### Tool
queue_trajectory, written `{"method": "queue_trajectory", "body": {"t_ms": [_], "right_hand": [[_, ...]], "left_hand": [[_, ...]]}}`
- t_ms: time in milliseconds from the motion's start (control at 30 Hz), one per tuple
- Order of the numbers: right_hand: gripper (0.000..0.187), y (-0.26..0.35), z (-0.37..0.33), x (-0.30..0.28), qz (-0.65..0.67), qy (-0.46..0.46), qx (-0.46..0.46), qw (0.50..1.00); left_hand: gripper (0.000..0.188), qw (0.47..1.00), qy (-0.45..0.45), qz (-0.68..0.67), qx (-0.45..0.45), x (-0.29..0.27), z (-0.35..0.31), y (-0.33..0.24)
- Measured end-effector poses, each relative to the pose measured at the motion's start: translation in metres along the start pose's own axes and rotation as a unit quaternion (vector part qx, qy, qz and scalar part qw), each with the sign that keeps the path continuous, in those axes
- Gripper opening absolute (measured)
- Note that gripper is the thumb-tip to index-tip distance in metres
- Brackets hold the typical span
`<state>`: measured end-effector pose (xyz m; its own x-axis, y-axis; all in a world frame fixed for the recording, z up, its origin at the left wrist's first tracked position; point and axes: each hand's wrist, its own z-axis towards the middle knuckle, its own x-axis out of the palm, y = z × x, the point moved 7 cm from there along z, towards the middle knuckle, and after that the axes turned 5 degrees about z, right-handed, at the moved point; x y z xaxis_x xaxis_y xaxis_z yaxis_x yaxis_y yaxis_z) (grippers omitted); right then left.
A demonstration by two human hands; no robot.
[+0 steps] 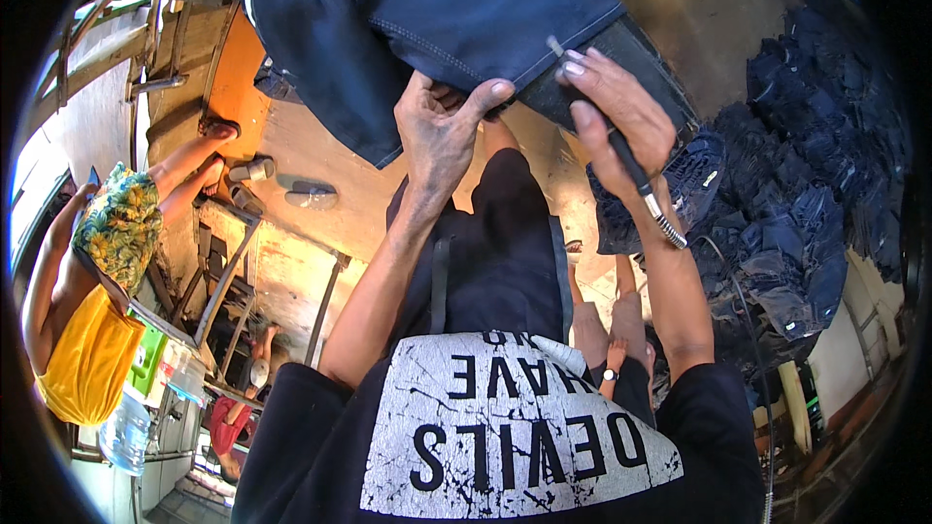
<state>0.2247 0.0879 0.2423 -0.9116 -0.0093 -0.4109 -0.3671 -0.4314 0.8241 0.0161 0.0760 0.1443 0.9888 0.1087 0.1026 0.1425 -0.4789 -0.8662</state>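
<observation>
A dark blue denim garment (476, 0) with pale stitched seams lies spread over a dark board (636, 63). My left hand (437, 131) grips its near edge, thumb on top and the fingers partly hidden by cloth. In my right hand (631, 116) is a black pen-shaped rotary tool (626, 157) with a metal spring sleeve at its rear. The tool's pale tip is blurred and sits at the seam near the garment's right corner; whether it touches the cloth I cannot tell.
A big heap of dark denim garments (786, 184) rises on the right. The tool's thin cable (743, 301) hangs down past it. People sit at left, one in yellow (102, 354), and someone's legs (587, 330) show behind me. Sandals (309, 196) lie on the floor.
</observation>
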Motion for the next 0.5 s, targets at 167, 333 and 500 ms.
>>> {"method": "queue_trajectory", "body": {"t_ms": [167,333,500], "right_hand": [[0.025,-0.001,-0.029,0.003,-0.004,-0.001,0.010,1.000],[0.025,-0.003,-0.030,0.006,-0.020,0.012,-0.012,1.000],[0.025,-0.004,-0.027,0.010,-0.026,0.037,-0.011,0.999]], "left_hand": [[0.042,0.998,0.038,-0.006,0.050,0.004,-0.004,-0.005],[0.041,0.997,0.006,-0.025,0.077,0.011,-0.006,-0.002],[0.041,0.996,0.010,0.003,0.085,0.010,-0.007,-0.001]]}}
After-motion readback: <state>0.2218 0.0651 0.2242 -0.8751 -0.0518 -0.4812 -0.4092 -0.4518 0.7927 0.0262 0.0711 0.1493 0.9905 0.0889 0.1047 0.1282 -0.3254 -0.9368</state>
